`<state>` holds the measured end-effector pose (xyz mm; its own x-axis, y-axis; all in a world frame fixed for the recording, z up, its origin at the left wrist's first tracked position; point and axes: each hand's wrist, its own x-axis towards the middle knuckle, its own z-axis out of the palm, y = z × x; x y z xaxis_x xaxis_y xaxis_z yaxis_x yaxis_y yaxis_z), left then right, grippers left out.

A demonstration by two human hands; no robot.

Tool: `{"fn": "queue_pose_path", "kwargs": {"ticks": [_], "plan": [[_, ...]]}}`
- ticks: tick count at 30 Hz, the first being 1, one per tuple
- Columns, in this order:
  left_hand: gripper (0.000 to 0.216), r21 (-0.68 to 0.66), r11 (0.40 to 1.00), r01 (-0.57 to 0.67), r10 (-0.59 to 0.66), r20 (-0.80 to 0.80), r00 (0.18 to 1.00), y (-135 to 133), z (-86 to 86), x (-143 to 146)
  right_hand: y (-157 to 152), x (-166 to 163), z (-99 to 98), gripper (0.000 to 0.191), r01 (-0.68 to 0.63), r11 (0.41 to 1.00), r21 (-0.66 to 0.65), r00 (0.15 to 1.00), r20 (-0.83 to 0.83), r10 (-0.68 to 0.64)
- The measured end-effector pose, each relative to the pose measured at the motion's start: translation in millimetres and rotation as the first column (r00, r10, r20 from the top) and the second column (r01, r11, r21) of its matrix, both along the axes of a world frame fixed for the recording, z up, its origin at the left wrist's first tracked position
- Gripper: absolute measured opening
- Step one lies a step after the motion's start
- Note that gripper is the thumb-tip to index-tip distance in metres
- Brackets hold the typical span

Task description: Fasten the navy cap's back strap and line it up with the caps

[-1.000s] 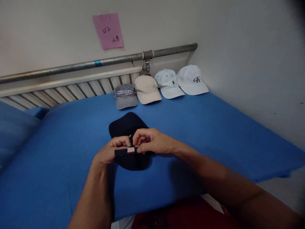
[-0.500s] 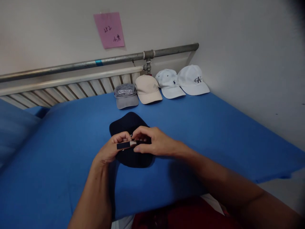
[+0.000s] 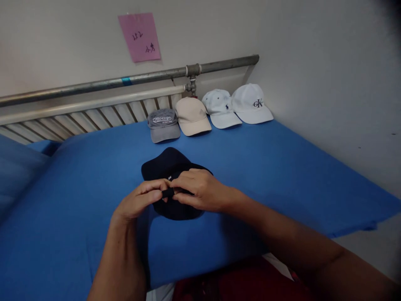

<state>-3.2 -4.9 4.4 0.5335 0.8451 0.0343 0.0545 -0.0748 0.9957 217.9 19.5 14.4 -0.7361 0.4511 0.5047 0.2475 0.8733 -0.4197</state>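
A black cap (image 3: 169,162) lies on the blue-covered table in front of me, its brim toward the far left. My left hand (image 3: 136,200) pinches one end of the cap's short black strap (image 3: 168,192) between thumb and fingers. From the other side, my right hand (image 3: 202,190) grips the same strap, with the thumb below and the fingers curled over. Part of the cap and the strap's right end are hidden behind the right hand. A small light metal piece shows just above the fingers.
Along the back stand a grey cap (image 3: 164,131), a beige cap (image 3: 194,121), a pale cap with a small logo (image 3: 219,106) and a white cap (image 3: 249,102). Behind them run a radiator (image 3: 103,113) and a metal pipe (image 3: 156,76). A pink paper (image 3: 139,37) hangs on the wall.
My left fingers have shifted onto the strap's end, covering more of it, and my right hand has turned palm-down over it. The strap's exposed length looks shorter. The view has shifted slightly.
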Motion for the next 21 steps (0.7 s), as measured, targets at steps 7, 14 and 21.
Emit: {"fn": "queue_pose_path", "kwargs": {"ticks": [7,14,21], "plan": [[0.029,-0.069,0.996,-0.062,0.057,-0.067,0.996,-5.5,5.3,2.1,3.0,4.4,6.0,0.015,-0.057,0.993,-0.106,0.998,-0.007,0.056],[0.027,-0.109,0.993,-0.045,0.037,-0.066,0.997,-5.8,4.3,-5.6,4.2,9.5,12.5,0.016,-0.078,0.978,-0.196,0.996,0.016,0.082],[0.026,-0.104,0.994,-0.034,0.026,-0.078,0.997,-4.8,3.5,-6.4,6.3,12.6,12.0,0.016,-0.069,0.975,-0.213,0.997,0.016,0.074]]}}
